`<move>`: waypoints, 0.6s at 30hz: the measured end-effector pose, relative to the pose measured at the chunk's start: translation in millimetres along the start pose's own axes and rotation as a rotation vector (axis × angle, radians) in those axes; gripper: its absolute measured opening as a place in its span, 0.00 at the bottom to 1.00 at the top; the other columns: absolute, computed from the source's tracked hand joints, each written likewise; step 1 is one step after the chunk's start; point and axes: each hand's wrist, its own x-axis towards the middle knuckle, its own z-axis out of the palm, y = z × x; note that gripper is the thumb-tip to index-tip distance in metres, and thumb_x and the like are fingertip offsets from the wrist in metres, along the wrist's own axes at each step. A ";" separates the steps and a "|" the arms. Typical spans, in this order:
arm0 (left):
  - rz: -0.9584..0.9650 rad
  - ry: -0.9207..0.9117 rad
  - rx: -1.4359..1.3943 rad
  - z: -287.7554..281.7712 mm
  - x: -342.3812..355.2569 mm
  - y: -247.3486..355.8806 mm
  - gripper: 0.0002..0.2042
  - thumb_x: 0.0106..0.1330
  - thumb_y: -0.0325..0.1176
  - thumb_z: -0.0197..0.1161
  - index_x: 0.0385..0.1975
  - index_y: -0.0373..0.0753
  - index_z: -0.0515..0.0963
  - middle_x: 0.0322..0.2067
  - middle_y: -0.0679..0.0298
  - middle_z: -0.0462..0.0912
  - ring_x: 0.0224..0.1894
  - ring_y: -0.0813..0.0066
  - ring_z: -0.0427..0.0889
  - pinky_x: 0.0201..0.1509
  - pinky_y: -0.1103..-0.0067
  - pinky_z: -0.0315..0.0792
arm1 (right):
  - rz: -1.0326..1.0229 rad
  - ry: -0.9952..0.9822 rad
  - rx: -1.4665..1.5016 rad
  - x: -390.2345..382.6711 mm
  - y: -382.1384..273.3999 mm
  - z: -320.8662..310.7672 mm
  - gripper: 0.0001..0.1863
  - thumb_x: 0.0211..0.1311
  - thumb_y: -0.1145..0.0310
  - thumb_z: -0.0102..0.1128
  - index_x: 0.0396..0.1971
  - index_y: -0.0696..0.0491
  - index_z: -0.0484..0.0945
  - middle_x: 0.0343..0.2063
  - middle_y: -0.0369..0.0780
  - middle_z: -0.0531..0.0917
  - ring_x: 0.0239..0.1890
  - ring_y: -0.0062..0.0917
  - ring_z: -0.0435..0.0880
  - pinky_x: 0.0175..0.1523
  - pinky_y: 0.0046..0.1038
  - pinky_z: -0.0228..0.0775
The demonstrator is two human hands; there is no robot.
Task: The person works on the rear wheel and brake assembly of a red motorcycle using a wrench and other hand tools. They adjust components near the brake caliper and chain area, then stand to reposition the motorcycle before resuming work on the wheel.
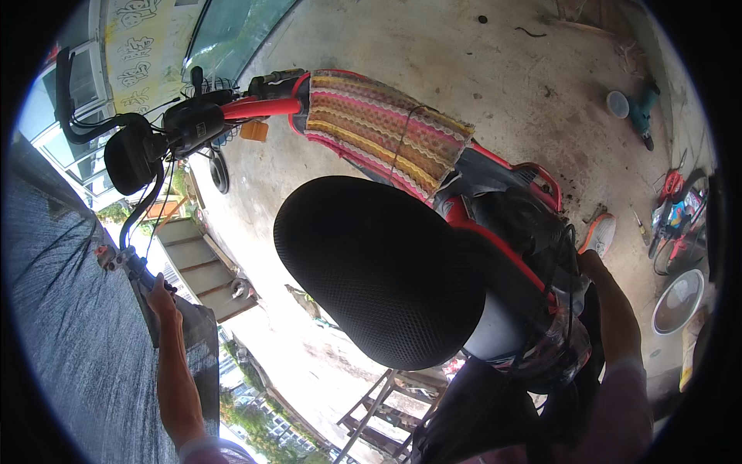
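An electric scooter with a red frame stretches across the view, its black mesh-covered seat (379,271) in the middle. My left hand (162,300) is closed round the grip of the near handlebar (139,271). At the scooter's rear, my right hand (593,269) is bent in against the bodywork beside black cables (570,286). Its fingers look closed, but what they hold is hidden. A striped woven mat (379,127) in yellow, pink and brown covers the footboard. A mirror (130,160) rises from the handlebar.
A concrete floor (541,108) runs beyond the scooter. On the right are a teal power tool (643,116), a white cup (617,104), a round basin (679,301) and a pile of tools (680,209). A shoe (599,232) shows behind the rear. Dark sheeting (69,309) hangs at left.
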 end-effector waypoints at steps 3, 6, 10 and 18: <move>0.102 0.001 0.014 7.9 -15.6 14.8 0.10 0.62 0.31 0.60 0.43 0.44 0.72 0.15 0.73 0.66 0.11 0.86 0.62 0.14 0.87 0.54 | -0.081 0.041 0.000 1.5 -23.2 -23.3 0.16 0.48 0.55 0.66 0.18 0.54 0.79 0.16 0.45 0.80 0.22 0.37 0.82 0.28 0.34 0.72; -0.001 0.063 0.004 -17.3 26.7 -29.5 0.08 0.61 0.32 0.60 0.38 0.39 0.77 0.18 0.73 0.69 0.13 0.87 0.64 0.16 0.86 0.56 | -0.248 0.100 -0.159 9.1 -12.8 -19.7 0.17 0.51 0.55 0.64 0.16 0.54 0.80 0.14 0.44 0.80 0.20 0.35 0.82 0.28 0.33 0.72; 0.072 0.058 0.052 -11.2 24.7 -16.2 0.11 0.58 0.40 0.65 0.28 0.38 0.77 0.21 0.69 0.76 0.17 0.83 0.69 0.22 0.82 0.62 | -0.059 0.091 0.124 13.2 -9.2 -8.0 0.17 0.52 0.55 0.63 0.16 0.53 0.79 0.13 0.44 0.79 0.20 0.34 0.81 0.27 0.34 0.71; 0.206 0.083 0.050 5.1 15.9 6.5 0.12 0.57 0.36 0.64 0.18 0.44 0.69 0.13 0.72 0.66 0.13 0.81 0.64 0.20 0.78 0.60 | -0.256 0.235 0.218 13.2 1.0 -11.8 0.10 0.51 0.61 0.61 0.23 0.53 0.80 0.13 0.43 0.78 0.21 0.37 0.81 0.26 0.38 0.71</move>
